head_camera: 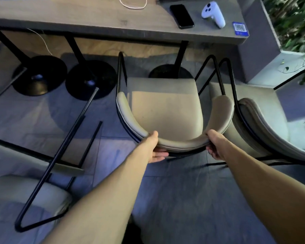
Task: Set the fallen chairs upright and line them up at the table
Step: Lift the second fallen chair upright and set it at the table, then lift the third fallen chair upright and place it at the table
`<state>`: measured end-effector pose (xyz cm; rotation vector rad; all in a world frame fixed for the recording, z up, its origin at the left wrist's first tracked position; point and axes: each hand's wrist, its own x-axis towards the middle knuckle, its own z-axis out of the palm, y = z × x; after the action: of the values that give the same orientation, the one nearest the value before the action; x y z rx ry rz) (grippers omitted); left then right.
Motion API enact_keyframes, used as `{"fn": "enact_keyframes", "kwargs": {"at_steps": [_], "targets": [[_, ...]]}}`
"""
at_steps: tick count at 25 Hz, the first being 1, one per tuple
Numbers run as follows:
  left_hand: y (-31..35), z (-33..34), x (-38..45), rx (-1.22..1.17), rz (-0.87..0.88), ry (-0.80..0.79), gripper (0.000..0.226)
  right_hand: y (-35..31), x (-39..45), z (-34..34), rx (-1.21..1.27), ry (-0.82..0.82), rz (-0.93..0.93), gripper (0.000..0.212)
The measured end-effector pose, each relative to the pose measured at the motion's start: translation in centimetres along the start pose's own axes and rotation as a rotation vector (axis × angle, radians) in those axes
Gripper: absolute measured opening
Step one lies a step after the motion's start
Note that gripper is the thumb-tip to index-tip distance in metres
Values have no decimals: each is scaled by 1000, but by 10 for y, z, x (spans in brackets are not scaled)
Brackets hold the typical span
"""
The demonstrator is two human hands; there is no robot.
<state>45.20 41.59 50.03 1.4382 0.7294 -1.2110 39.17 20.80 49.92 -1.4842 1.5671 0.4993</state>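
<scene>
A beige padded chair with a black metal frame stands upright in front of the wooden table, its seat facing the table edge. My left hand grips the left part of its curved backrest. My right hand grips the right part of the same backrest. A second beige chair stands upright right beside it on the right, their armrests nearly touching. A third chair lies fallen on the floor at the lower left, its black legs pointing up toward the table.
Black round table bases stand under the table. On the tabletop lie a black phone, a white controller, a white cable and a blue sticker. A grey planter with green plants is at the right.
</scene>
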Motion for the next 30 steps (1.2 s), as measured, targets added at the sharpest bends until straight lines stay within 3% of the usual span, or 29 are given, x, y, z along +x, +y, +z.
{"fn": "enact_keyframes", "kwargs": {"at_steps": [2, 4, 6, 8, 11, 14, 17, 20, 23, 30], "targets": [[2, -12, 2, 101, -69, -71, 60, -2, -4, 5, 9, 66, 18, 48], [3, -27, -2, 268, -77, -117, 68, 2, -9, 15, -74, 329, -18, 71], [-1, -53, -7, 486, 82, -81, 57, 13, -34, 47, -256, 624, -201, 72], [-10, -89, -22, 526, 296, -20, 39, 30, -80, 95, -340, 698, -502, 66], [-29, -174, -47, 372, 369, 140, 35, 55, -154, 179, -378, 569, -854, 49], [-71, -277, -64, 391, 250, 321, 38, 69, -215, 253, -422, 169, -1030, 22], [-128, -383, -75, 360, 70, 461, 39, 80, -264, 320, -646, -240, -1054, 17], [-167, -456, -101, 263, 12, 530, 38, 88, -304, 386, -827, -452, -1050, 22], [-192, -515, -102, 188, 5, 505, 34, 102, -335, 461, -882, -550, -992, 26], [-226, -651, -9, 95, 50, 377, 28, 141, -352, 658, -1040, -556, -841, 32]]}}
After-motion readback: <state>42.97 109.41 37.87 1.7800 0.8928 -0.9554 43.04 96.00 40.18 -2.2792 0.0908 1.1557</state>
